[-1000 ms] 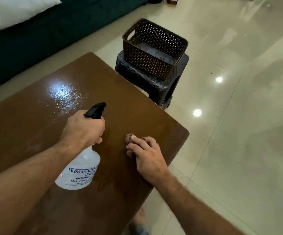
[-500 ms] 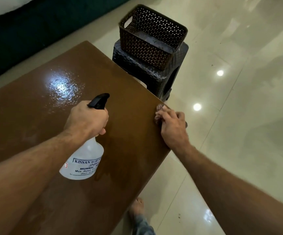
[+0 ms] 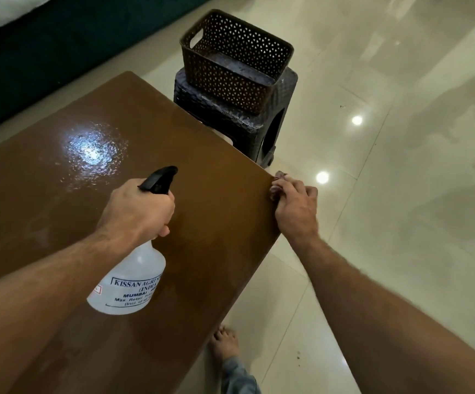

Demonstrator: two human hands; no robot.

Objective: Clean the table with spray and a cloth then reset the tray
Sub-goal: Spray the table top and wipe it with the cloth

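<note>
The fingers (image 3: 145,207) of the left hand (image 3: 138,210) are being curled round the neck of the spray bottle (image 3: 129,282), just below its black trigger head (image 3: 159,179), and the bottle is being held tilted above the tabletop (image 3: 202,211). The fingers (image 3: 301,191) of the right hand (image 3: 296,209) are being bunched over the cloth (image 3: 278,177), which is being pressed against the tabletop's right edge near its far corner; only a small reddish fold is showing. The bottle is judged to be rigid, smooth and possibly slippery when wet, with liquid weight low in the body, so the neck is being treated as the proper hold. The cloth is judged to be soft, light and easily crumpled, and is best gripped as a wad under the palm. A wet, glossy patch (image 3: 91,149) is lying on the far left of the tabletop. Counted: one bottle, one cloth, two hands, one perforated basket (image 3: 230,78) standing on one dark stool (image 3: 247,129) beside the tabletop. Whether the basket is serving as the tray cannot be told.
</note>
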